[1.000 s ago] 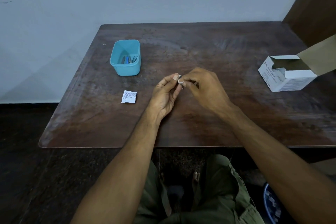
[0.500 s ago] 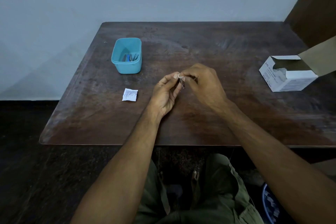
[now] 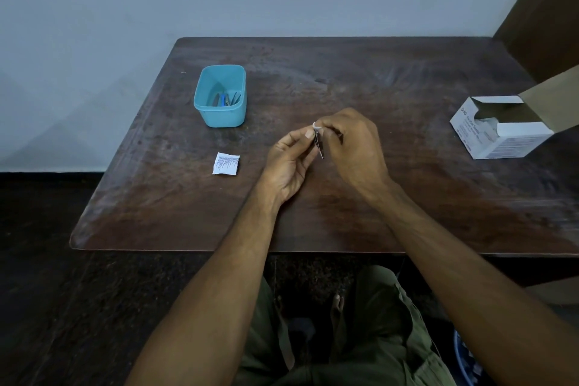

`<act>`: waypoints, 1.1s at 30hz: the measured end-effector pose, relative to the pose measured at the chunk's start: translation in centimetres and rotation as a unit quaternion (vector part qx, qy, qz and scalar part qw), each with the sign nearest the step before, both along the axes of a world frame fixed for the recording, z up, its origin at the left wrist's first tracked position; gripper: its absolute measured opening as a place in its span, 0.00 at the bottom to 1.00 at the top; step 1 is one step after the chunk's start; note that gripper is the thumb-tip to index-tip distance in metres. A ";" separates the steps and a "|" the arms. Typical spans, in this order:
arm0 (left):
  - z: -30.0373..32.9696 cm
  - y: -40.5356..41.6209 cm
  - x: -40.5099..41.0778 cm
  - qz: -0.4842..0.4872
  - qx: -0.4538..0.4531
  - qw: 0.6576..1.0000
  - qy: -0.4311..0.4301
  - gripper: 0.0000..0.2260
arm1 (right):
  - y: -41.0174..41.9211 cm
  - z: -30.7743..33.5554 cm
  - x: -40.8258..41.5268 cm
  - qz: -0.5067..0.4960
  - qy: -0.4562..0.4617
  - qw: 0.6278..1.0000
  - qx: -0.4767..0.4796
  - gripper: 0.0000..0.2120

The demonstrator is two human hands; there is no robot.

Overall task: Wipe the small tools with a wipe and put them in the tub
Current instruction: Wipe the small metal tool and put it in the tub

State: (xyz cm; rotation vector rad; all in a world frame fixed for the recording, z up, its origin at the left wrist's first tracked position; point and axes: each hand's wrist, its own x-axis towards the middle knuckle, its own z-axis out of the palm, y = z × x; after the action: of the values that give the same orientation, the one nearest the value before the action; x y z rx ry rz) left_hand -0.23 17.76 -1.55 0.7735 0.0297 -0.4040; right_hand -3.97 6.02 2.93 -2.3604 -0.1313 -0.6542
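Note:
Over the middle of the dark wooden table (image 3: pixel 407 204), my left hand (image 3: pixel 289 163) pinches a small thin metal tool (image 3: pixel 319 144) that points down. My right hand (image 3: pixel 352 147) pinches a small white wipe (image 3: pixel 315 126) against the tool's upper end. The turquoise tub (image 3: pixel 221 97) stands at the back left and holds several small tools, one with a blue part. Both hands are well to the right of the tub.
A white torn sachet (image 3: pixel 226 163) lies flat left of my left hand. An open white cardboard box (image 3: pixel 501 130) of sachets stands at the right edge, its brown flap raised. A pale wall runs behind the table; a brown panel stands at the far right.
More of the metal tool shows below my fingers than a second ago. Both hands stay close together at the same spot; the camera view has shifted slightly.

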 end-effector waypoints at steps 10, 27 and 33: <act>0.0 -0.1 0.0 -0.001 0.009 1.000 -0.010 0.06 | -0.5 0.4 -0.4 0.009 0.030 0.999 -0.031 0.10; 0.0 0.0 0.1 0.020 -0.015 1.000 0.010 0.05 | 0.1 -0.8 -1.8 0.018 0.012 1.000 -0.010 0.09; 0.0 0.1 0.1 0.013 -0.022 1.000 0.011 0.05 | -0.3 -0.8 -2.0 0.026 0.022 0.999 0.003 0.08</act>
State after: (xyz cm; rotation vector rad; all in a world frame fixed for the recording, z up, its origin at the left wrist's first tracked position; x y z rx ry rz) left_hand -0.10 17.82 -1.53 0.7240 0.0519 -0.3868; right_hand -5.98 5.69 2.13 -2.3550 -0.1700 -0.5768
